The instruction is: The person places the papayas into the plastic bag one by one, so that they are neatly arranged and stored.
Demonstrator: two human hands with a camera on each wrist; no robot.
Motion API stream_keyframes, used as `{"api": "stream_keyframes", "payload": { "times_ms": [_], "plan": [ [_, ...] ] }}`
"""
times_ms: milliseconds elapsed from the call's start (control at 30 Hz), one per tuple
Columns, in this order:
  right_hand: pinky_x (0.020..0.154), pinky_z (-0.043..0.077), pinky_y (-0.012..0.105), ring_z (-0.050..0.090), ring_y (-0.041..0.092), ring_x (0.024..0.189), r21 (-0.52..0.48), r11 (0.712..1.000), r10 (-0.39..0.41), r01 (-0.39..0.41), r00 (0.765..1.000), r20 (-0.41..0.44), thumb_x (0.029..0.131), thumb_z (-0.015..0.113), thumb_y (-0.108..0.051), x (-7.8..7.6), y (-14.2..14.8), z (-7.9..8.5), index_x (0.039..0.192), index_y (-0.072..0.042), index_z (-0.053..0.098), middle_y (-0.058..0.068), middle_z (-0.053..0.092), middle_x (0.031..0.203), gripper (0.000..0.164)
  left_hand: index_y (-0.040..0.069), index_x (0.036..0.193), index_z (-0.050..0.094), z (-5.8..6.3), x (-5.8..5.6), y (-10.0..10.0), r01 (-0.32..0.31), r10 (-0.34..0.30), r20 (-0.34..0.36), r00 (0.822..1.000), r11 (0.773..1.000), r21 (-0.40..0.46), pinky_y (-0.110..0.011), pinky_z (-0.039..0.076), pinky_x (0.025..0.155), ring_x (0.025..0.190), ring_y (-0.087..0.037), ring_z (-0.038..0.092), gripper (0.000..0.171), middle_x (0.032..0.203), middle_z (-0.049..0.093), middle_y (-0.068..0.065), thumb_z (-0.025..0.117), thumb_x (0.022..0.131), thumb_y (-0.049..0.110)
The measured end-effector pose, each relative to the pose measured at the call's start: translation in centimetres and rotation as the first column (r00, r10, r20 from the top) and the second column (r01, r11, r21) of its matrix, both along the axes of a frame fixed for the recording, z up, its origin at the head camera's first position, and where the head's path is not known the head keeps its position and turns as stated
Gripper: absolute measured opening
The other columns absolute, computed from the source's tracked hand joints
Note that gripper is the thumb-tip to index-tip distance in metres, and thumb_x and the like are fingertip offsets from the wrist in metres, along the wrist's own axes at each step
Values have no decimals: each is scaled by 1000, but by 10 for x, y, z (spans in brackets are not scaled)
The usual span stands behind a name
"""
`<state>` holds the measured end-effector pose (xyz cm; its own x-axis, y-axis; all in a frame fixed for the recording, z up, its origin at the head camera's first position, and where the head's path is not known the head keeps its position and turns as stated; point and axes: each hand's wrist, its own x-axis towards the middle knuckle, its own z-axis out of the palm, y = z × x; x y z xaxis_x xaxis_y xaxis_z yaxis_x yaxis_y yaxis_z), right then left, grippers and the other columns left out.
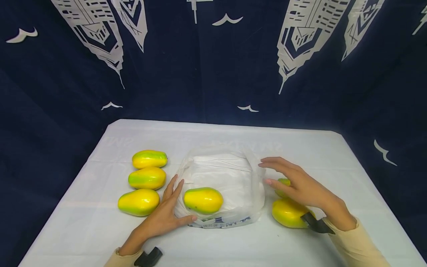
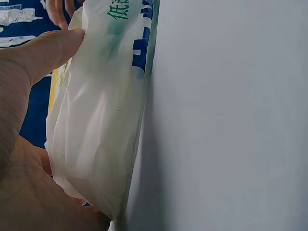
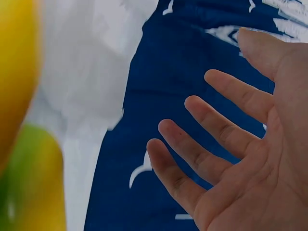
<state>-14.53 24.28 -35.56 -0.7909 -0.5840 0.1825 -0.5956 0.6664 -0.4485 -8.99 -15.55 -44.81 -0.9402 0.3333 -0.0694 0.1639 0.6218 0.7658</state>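
A white translucent plastic bag (image 1: 257,196) with printing on its near side lies spread wide on the table. Inside it, near the front left, rests a yellow-green papaya (image 1: 203,200). My left hand (image 1: 165,218) touches the bag's left side with spread fingers, the thumb at the near rim; the left wrist view shows that thumb (image 2: 57,53) against the plastic. To the right of the bag my right hand (image 1: 301,183) hovers, fingers straight and apart, palm bare in the right wrist view. Under it are a papaya (image 1: 288,214) and another papaya (image 1: 280,191), mostly hidden.
Left of the bag three more papayas lie in a column: the far papaya (image 1: 149,159), the middle papaya (image 1: 147,178) and the near papaya (image 1: 138,202). A white cloth covers the table (image 1: 83,222). Behind it hangs a dark blue patterned curtain (image 1: 200,74).
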Motion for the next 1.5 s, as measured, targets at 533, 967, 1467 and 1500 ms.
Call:
{"api": "stream_keyframes", "payload": {
  "times_ms": [533,967,1467,1500],
  "plan": [
    [95,36,1,37,-17,128,-91,987,-139,135,990,-34,91,73,-7,4,73,-19,139,-22,58,6,57,141,52,8,162,10,-1,-1,0,2,-2,11,1000,1000,-9,-67,20,117,154,-40,-2,117,168,-15,-12,80,80,54],
    [95,37,1,37,-17,130,-184,970,-144,161,984,103,89,74,-3,3,104,-35,139,-10,58,-7,53,145,53,8,161,10,0,0,0,-6,6,12,1000,1000,-4,-67,19,117,154,-40,-2,117,168,-15,-12,80,80,54],
    [97,42,8,46,-13,126,-263,948,-82,179,936,342,97,65,-10,-4,117,-62,138,-4,57,-3,51,149,42,9,162,10,-1,0,-1,-5,5,12,1000,1000,9,-67,18,117,155,-39,-3,117,168,-16,-11,80,80,54],
    [96,42,8,46,-13,126,-249,950,-92,187,933,348,98,65,-11,-5,117,-63,139,-5,57,-2,52,149,42,8,162,10,-1,0,-1,-5,5,13,1000,1000,12,-67,18,117,155,-39,-3,117,168,-16,-11,80,80,54]
  ]
}}
